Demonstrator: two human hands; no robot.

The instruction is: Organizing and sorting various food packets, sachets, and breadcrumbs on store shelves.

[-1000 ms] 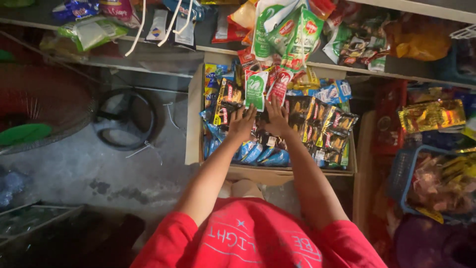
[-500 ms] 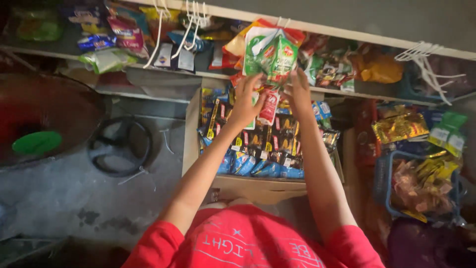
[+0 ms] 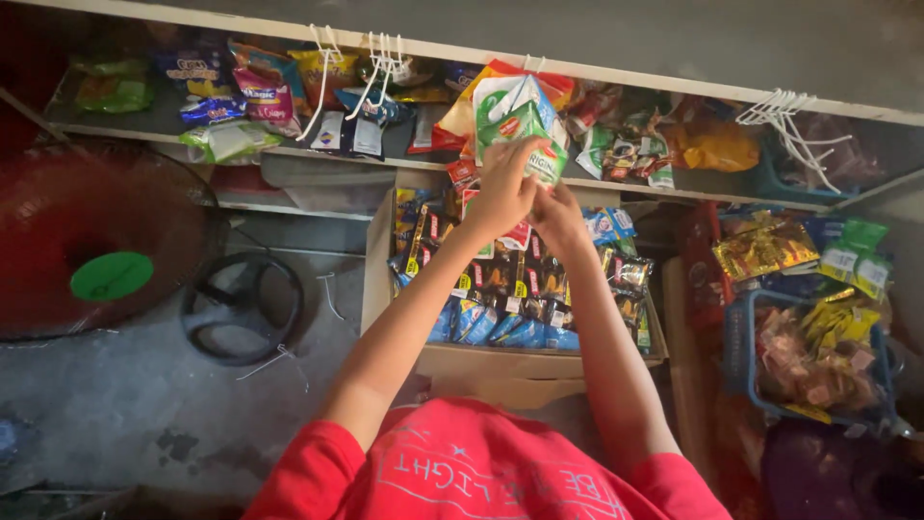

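My left hand [image 3: 502, 195] and right hand [image 3: 556, 218] both pinch a hanging strip of green and white sachets [image 3: 515, 120] at its lower end, just above a cardboard box [image 3: 500, 364] packed with dark and blue snack packets below my grip.

A small shop: a shelf [image 3: 241, 144] strewn with snack packets [image 3: 255, 82], sachet strips [image 3: 515, 111] hanging from white hooks [image 3: 380, 53], a cardboard box [image 3: 377, 260] crammed with sachets, and a blue basket [image 3: 746, 351] of sweets.
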